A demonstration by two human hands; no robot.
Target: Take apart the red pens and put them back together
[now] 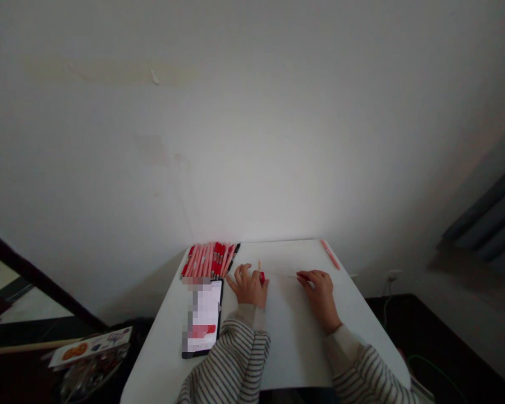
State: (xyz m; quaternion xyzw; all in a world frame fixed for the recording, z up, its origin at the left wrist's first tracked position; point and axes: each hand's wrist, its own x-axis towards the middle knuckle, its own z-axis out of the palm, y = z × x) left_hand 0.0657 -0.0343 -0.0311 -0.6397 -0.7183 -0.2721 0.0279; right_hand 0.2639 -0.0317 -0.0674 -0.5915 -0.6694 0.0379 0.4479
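Note:
My left hand (249, 287) rests over the white table (286, 336), its outer fingers spread. Between its thumb and forefinger sits a small red pen part (261, 276), with a thin orange tip pointing away from me. To the right, my right hand (320, 292) is closed in a pinch on a thin pen-like piece (293, 275). That piece points left toward my left hand; most of it is hidden by the fingers. A row of pink and red pens (204, 261), with a black one at its right end, lies at the table's back left.
A phone (208, 314) with a lit screen lies left of my left hand. One pink pen (330, 255) lies by the back right edge. Behind the table rises a white wall (269, 140). A bag with a printed box (90, 347) stands at lower left.

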